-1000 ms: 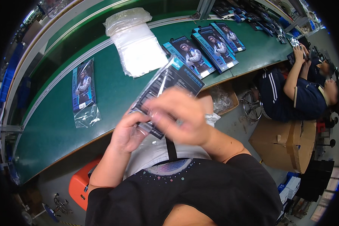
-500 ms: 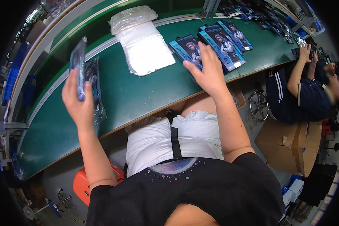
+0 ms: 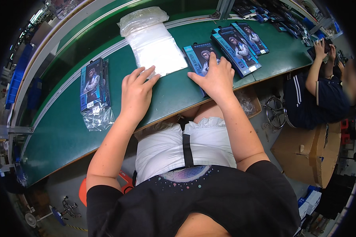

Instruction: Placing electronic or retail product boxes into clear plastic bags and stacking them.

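Note:
My left hand (image 3: pixel 137 94) holds nothing; its fingers are spread just at the near edge of a stack of flat clear plastic bags (image 3: pixel 156 49). Over a blue and black retail box (image 3: pixel 197 55) with a figure on its front, my right hand (image 3: pixel 218 81) has its fingers apart, thumb by the box's left side. The hand covers the near part of that box. Far to the left lies another such box (image 3: pixel 91 85) on top of a bagged one, whose crinkled clear bag (image 3: pixel 99 118) sticks out at the near end.
Overlapping boxes (image 3: pixel 237 47) lie right of my right hand on the green table (image 3: pixel 59 138). A heap of packages (image 3: pixel 281 19) sits at the far right. A person (image 3: pixel 320 91) works at the right, by a stool (image 3: pixel 275 112) and a cardboard carton (image 3: pixel 304 154).
My left hand has let go of a box, which now lies on the bagged one at the left. That hand has moved right to the plastic bags. My right hand stays over its box.

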A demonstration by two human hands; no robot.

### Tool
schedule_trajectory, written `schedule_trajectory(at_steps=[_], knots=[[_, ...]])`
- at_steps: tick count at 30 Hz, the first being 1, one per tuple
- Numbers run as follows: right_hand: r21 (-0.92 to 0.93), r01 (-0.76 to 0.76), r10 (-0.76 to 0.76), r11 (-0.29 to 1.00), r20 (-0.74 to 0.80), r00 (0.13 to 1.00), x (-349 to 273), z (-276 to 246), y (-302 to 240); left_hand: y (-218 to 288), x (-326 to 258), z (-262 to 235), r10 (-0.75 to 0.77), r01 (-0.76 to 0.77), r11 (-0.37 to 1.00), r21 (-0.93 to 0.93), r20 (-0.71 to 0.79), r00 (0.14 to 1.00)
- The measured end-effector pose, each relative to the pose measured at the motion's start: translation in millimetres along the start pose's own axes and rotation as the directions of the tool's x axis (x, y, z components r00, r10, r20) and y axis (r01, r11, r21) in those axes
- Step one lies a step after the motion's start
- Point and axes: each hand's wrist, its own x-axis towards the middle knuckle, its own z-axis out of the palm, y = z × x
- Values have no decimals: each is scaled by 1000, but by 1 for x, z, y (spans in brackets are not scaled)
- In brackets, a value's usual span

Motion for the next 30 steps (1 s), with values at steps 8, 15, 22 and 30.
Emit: schedule_trajectory(at_steps=[8,15,22,30], knots=[[933,-156,-59,325,184,981,-26,-40,13,-19,19,12,-55,47,972,-230,-25,998],[621,-689,-415,-375,552,723,-35,-19,16,-7,19,9,-160,121,916,-383,-71,984],[601,-709,-421,-369,572,704,-38,-17,7,-6,21,-3,21,-34,973,-227,-59,998],[573,-761,-503,-305,582,639,-34,-10,19,-17,23,6,26,-1,972,-235,103,994]])
